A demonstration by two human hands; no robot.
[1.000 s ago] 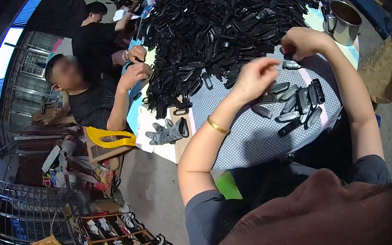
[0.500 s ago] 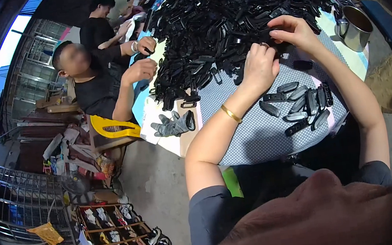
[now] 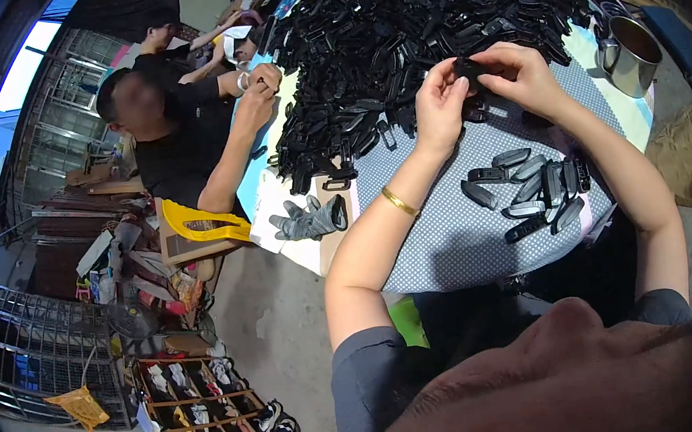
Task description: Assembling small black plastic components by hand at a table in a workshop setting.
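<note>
A small black plastic part (image 3: 471,69) was pinched between the fingertips of both hands, raised just above the counter's near edge of the big heap of black parts (image 3: 409,27). Its shape was mostly hidden by the fingers. Nearer the person, a small cluster of finished dark oblong pieces (image 3: 533,189) lay flat on the dotted cloth (image 3: 452,237).

The black part (image 3: 470,68) is mostly covered by the fingers of the left hand (image 3: 439,108) and right hand (image 3: 524,73), so its shape cannot be told; the pile (image 3: 418,26) hides the surface (image 3: 453,246) beneath, and the co-worker's face is blurred
</note>
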